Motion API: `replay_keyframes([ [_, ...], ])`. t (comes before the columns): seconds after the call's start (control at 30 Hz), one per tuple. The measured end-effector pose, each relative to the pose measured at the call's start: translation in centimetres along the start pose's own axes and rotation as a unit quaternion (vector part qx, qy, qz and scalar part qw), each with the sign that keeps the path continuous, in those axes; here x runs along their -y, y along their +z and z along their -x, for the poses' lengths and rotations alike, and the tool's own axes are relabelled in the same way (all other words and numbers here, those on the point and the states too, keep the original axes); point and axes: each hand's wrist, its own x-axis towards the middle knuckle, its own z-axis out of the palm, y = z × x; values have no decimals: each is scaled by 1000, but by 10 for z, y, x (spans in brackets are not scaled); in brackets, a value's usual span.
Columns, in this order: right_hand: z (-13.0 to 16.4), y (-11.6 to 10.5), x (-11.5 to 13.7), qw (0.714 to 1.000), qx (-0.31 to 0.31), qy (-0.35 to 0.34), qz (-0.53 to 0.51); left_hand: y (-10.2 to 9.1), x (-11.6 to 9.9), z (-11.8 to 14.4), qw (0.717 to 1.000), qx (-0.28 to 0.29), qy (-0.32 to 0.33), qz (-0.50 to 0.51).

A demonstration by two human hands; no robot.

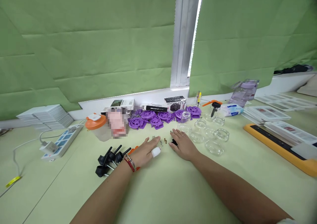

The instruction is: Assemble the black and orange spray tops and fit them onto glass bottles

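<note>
Between the unclenched left hand (145, 151) and right hand (184, 145), its hold unclear, lie tiny metal parts (165, 141), long axes indistinct.

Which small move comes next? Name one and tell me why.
I'd probably have the left hand pick up one of the small brass-coloured pieces: they lie uncovered between the two hands, while the right hand partly covers a black part.

Counted: two hands (184, 145) | at least six purple wheels (148, 114) | at least four glass jars (214, 147) | one orange-lidded cup (97, 126), frame left
</note>
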Motion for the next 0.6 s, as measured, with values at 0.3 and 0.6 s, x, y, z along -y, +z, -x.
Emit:
replay_keyframes([
  [0.3,13,-6,6,999,-35,-21,22,14,17,33,997,-59,-50,-30],
  [0.6,47,-5,5,998,-36,-37,28,40,19,57,969,-78,-90,-217],
])
